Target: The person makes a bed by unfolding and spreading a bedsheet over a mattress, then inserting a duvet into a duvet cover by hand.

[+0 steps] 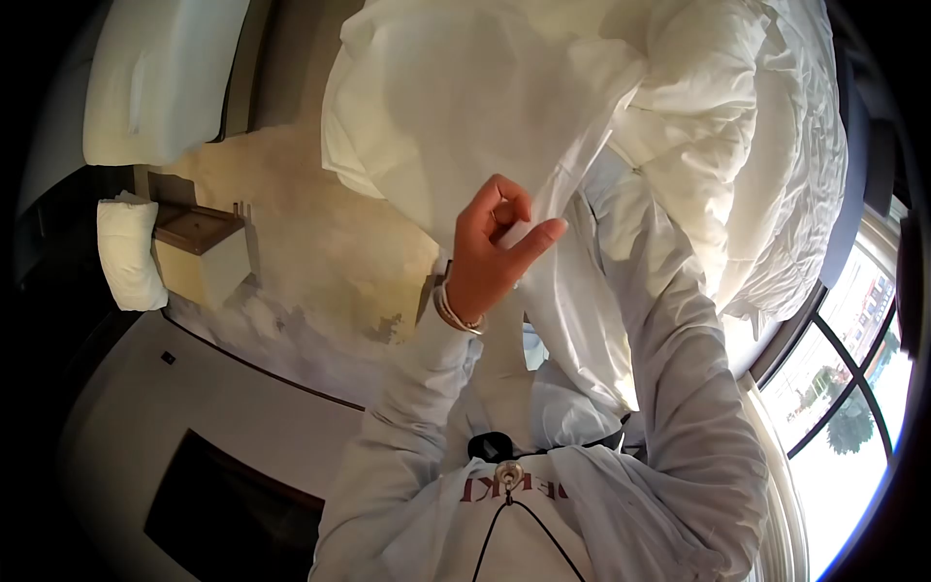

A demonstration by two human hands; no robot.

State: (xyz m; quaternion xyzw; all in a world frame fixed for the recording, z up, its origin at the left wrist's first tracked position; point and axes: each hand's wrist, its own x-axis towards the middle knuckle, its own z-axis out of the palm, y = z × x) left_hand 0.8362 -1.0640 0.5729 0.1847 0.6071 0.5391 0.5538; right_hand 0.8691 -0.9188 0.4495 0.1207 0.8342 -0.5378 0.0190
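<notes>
My left hand is raised in front of a large white duvet cover. Its fingers curl loosely and the thumb stands apart, with nothing visible between them. The cloth's folded edge passes just behind the thumb. My right arm reaches forward into the bunched white bedding, where a puffy duvet is heaped. Folds of fabric hide my right hand. Part of the white cloth hangs down between my arms towards my legs.
A second bed stands at the upper left. Below it are a small cabinet with a brown top and a white pillow. Patterned carpet covers the floor. A dark screen is at lower left, and a window is on the right.
</notes>
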